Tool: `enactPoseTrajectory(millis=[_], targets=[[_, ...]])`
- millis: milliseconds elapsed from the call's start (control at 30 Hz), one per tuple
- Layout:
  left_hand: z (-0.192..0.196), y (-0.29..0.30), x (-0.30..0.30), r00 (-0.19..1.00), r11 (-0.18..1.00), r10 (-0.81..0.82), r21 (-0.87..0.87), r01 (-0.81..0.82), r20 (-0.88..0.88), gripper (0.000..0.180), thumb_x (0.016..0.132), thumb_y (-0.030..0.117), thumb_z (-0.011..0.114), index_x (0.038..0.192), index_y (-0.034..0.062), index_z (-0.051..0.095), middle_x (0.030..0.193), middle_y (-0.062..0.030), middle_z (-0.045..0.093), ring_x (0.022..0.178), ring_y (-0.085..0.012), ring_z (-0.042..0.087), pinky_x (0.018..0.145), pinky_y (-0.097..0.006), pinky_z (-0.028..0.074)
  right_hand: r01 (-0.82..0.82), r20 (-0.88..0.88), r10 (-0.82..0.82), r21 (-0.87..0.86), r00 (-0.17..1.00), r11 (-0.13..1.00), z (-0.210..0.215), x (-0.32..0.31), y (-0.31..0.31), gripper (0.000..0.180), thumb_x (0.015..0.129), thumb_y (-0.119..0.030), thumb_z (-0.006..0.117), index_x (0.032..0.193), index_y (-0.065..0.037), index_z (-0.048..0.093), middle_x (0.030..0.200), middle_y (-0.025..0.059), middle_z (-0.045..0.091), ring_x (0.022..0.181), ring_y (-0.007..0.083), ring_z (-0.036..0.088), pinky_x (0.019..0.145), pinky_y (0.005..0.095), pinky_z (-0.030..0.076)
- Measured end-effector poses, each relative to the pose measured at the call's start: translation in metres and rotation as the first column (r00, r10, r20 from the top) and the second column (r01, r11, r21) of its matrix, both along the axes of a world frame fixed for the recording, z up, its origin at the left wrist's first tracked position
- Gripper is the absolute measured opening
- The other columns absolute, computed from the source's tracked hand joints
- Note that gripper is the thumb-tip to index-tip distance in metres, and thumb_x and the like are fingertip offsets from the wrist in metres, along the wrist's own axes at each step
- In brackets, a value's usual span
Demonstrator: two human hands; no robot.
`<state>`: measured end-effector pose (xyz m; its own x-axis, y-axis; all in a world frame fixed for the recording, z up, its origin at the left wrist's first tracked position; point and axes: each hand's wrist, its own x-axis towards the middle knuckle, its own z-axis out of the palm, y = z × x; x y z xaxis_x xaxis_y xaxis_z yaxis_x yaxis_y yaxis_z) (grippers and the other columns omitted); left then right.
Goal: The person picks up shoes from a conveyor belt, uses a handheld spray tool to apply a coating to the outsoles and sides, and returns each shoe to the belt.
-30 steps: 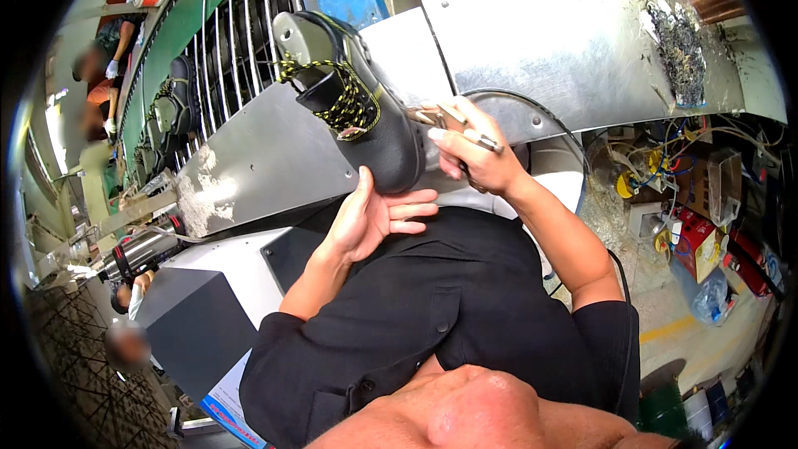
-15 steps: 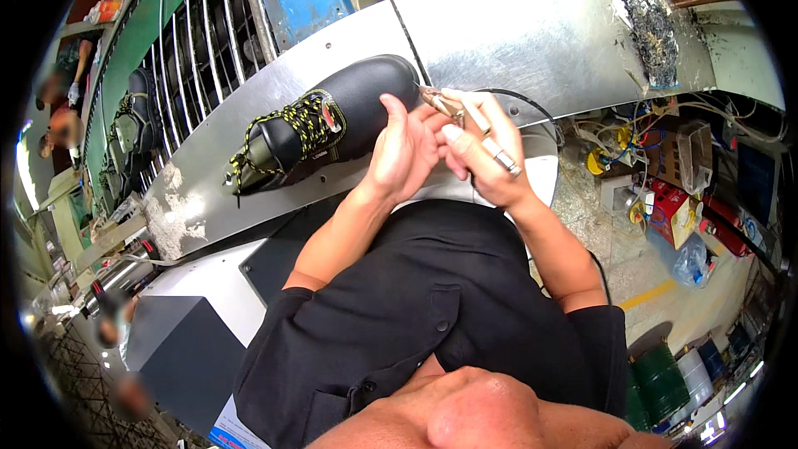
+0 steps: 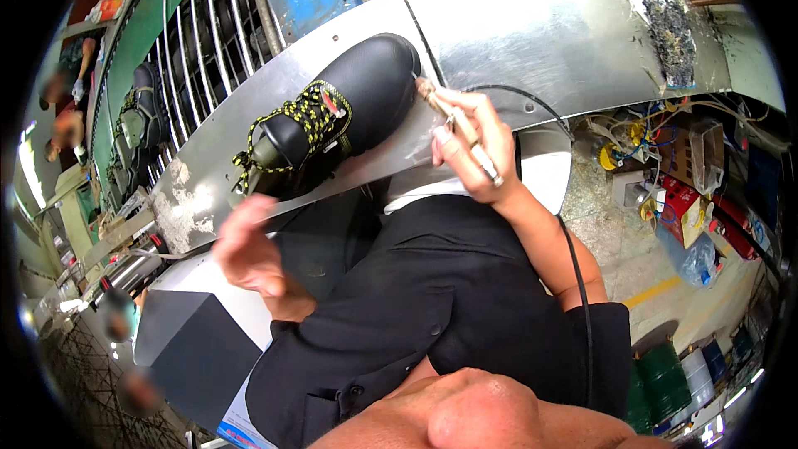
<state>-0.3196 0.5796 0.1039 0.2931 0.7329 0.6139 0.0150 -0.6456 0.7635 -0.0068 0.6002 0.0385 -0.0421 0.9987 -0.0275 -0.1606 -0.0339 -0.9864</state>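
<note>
A black work shoe [image 3: 378, 75] with yellow-and-black laces lies on the curved metal table, its toe pointing up and right. Beside the toe, my right hand [image 3: 482, 150] grips a slim pen-like tool [image 3: 426, 87] with a thin pointed tip and brownish wrapping. The tip is at or very near the toe's lower edge; whether it touches I cannot tell. A metal fitting [image 3: 485, 165] shows at the tool's rear, under my fingers. My left hand [image 3: 249, 254] is off the shoe, near its heel and the table's front edge, with fingers smeared by motion.
The metal table [image 3: 515, 33] has a charred patch [image 3: 667, 37] at right. A black cable [image 3: 573, 249] hangs by my right arm. Another shoe [image 3: 141, 116] sits beyond the metal bars [image 3: 195, 54] at left. Below right are a red box [image 3: 686, 208] and wires; people stand far left.
My left hand has left the toe and swung down and left toward the heel side. The shoe's toe appears slightly higher in view. The right hand stays at the toe with the tool.
</note>
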Motion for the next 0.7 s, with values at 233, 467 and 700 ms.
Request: enactPoseTrajectory(millis=[233, 467, 700], targets=[[-0.014, -0.007, 0.004, 0.783, 0.858, 0.49, 0.053, -0.511, -0.383, 0.085, 0.072, 0.032, 0.083, 0.139, 0.0006, 0.041, 0.143, -0.0248, 0.043, 0.132, -0.0375, 0.042, 0.111, -0.046, 0.032, -0.066, -0.322, 0.031, -0.096, 0.946, 0.993, -0.008, -0.008, 0.045, 0.032, 0.09, -0.01, 0.059, 0.118, 0.004, 0.05, 0.066, 0.0064, 0.06, 0.057, 0.0107, 0.059, 0.054, 0.0257, 0.048], [-0.028, -0.016, -0.007, 0.731, 0.742, 0.519, -0.192, -0.643, -0.442, 0.067, 0.073, 0.001, 0.077, 0.133, -0.0044, 0.047, 0.128, -0.0192, 0.058, 0.116, -0.0236, 0.055, 0.104, -0.036, 0.039, -0.034, -0.21, 0.029, -0.021, 0.977, 0.999, -0.006, -0.017, 0.032, 0.031, 0.091, -0.005, 0.054, 0.12, 0.004, 0.05, 0.064, 0.0026, 0.053, 0.053, 0.008, 0.05, 0.052, 0.0238, 0.041], [-0.021, -0.039, 0.017, 0.736, 0.73, 0.489, -0.242, -0.639, -0.469, 0.077, 0.074, 0.009, 0.079, 0.139, -0.0076, 0.04, 0.124, -0.0158, 0.057, 0.109, -0.0207, 0.056, 0.097, -0.033, 0.044, -0.092, 0.116, 0.079, 0.12, 0.99, 0.988, -0.007, -0.024, 0.005, 0.044, 0.084, -0.009, 0.062, 0.125, -0.003, 0.049, 0.072, 0.0155, 0.066, 0.06, 0.0248, 0.065, 0.056, 0.0331, 0.047]])
